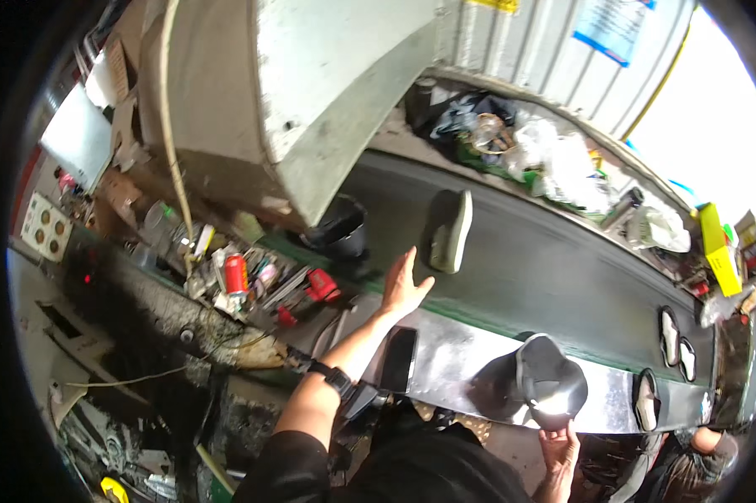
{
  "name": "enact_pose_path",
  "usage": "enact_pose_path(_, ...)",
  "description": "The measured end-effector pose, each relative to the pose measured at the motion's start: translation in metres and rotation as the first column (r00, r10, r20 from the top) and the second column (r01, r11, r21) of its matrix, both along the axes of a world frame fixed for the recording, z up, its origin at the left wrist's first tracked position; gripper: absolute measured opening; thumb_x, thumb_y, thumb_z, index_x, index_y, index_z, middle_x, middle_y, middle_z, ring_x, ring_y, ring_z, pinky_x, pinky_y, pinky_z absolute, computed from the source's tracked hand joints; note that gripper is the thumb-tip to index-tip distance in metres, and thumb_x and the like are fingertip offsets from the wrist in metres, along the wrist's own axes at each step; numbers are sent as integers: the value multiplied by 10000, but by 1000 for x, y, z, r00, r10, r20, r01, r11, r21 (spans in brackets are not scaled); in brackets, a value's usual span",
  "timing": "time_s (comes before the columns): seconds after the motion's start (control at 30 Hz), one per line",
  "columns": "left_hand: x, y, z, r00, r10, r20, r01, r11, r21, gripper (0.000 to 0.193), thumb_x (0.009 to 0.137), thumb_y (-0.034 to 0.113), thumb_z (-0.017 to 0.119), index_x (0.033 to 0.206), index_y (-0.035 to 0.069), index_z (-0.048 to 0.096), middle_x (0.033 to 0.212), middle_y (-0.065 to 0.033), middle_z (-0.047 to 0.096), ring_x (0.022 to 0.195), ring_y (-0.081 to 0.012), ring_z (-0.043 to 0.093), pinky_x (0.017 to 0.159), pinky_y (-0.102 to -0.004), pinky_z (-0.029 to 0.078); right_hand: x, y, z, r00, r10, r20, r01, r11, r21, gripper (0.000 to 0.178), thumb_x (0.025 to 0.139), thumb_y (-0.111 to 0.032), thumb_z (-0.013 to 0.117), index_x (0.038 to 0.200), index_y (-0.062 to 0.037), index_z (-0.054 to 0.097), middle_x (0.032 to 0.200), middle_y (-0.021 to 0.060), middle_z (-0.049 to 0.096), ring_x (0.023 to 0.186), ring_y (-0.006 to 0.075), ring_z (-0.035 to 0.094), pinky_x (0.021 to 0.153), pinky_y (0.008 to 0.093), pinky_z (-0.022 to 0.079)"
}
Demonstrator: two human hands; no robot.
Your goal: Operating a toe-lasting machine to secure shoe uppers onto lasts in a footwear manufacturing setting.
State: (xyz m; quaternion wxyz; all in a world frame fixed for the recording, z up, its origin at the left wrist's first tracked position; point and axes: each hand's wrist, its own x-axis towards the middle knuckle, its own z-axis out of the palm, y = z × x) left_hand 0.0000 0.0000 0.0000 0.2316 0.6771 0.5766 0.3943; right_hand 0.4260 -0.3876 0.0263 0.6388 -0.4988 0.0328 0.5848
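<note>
My left hand [405, 289] reaches over the near edge of a dark conveyor belt [529, 260], fingers spread and holding nothing. Just beyond its fingertips a pale-soled shoe [455, 233] lies on its side on the belt, apart from the hand. My right hand [558, 448] grips the near rim of a dark, rounded, hollow object [550, 381], shiny inside, above the metal ledge [449, 352]; its exact kind is unclear. A black phone-like slab [399, 359] rests on the ledge near my left forearm.
A large machine hood [327, 92] overhangs the belt, with a black bucket [342, 228] below. Cluttered tools and a red can [236, 275] lie left. Plastic bags [562, 163] line the far side. Dark shoes [670, 335] sit right, near another person's arm [706, 442].
</note>
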Motion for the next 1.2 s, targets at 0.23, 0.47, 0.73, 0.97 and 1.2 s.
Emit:
enact_pose_path(0.23, 77, 70, -80, 993, 58, -104, -101, 874, -475, 1094, 714, 483, 838, 1567, 102, 269, 1492, -280, 399, 1419, -403, 360, 1171, -499, 312, -93, 19, 53, 976, -154, -157, 173, 978, 119, 689, 868, -138, 729, 1470, -308, 441, 1310, -17, 632, 1162, 234, 638, 1068, 760, 339)
enact_pose_path(0.47, 109, 56, -53, 915, 49, -401, -152, 961, -230, 963, 735, 193, 800, 1554, 180, 294, 1473, -286, 342, 1329, -471, 382, 1117, -544, 346, -80, 2, 32, 970, -153, -188, 176, 978, 111, 476, 1006, -360, 590, 1420, -149, 487, 1371, 67, 577, 1194, 289, 576, 988, 547, 520)
enact_pose_path(0.73, 106, -111, 59, 665, -553, -502, 701, 695, 163, 451, 636, 52, 726, 1080, 119, 690, 1407, -185, 480, 1337, -389, 420, 1095, -520, 374, -38, -17, 13, 870, -321, -375, 383, 918, 105, 395, 1028, -330, 541, 1335, -85, 589, 1179, 105, 653, 954, 246, 640, 860, 424, 579)
enact_pose_path(0.97, 168, -268, 25, 527, -534, -661, 848, 379, 371, 317, 782, 290, 692, 1098, 309, 690, 1240, -54, 547, 1173, -238, 484, 957, -432, 332, -24, -2, 11, 928, -215, -303, 281, 940, 192, 331, 996, -286, 564, 1231, -56, 609, 1035, 75, 656, 1040, 253, 648, 957, 476, 546)
enact_pose_path(1.2, 200, -226, 73, 821, -570, -22, 559, 795, 236, 306, 775, 311, 805, 741, 76, 613, 871, -73, 567, 921, -273, 551, 816, -426, 432, -41, 21, 64, 977, -214, 26, 212, 975, 61, 479, 938, -308, 674, 1369, -114, 597, 680, -42, 530, 711, 124, 547, 749, 283, 442)
